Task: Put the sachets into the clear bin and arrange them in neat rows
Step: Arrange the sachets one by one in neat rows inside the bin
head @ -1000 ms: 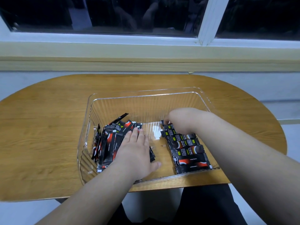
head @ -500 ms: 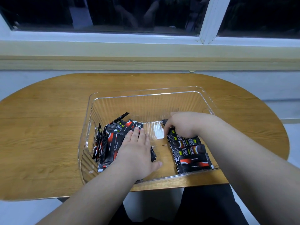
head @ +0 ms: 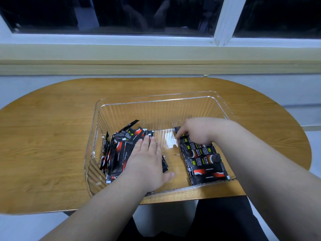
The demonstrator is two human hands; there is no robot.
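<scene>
Clear ribbed plastic bin (head: 156, 100) on oval wooden table (head: 52, 136). Left hand (head: 147, 159) flat, fingers together, pins loose black-red sachet heap (head: 119, 150), likely against sliding. Right hand (head: 198, 131) pinches far sachet (head: 177, 129), squaring overlapped right row (head: 205, 164).

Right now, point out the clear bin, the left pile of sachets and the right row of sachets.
clear bin (head: 156, 98): head view, far rim.
left pile of sachets (head: 119, 153): head view, flat sachet mid-pile.
right row of sachets (head: 208, 173): head view, nearest sachet's face.
</scene>
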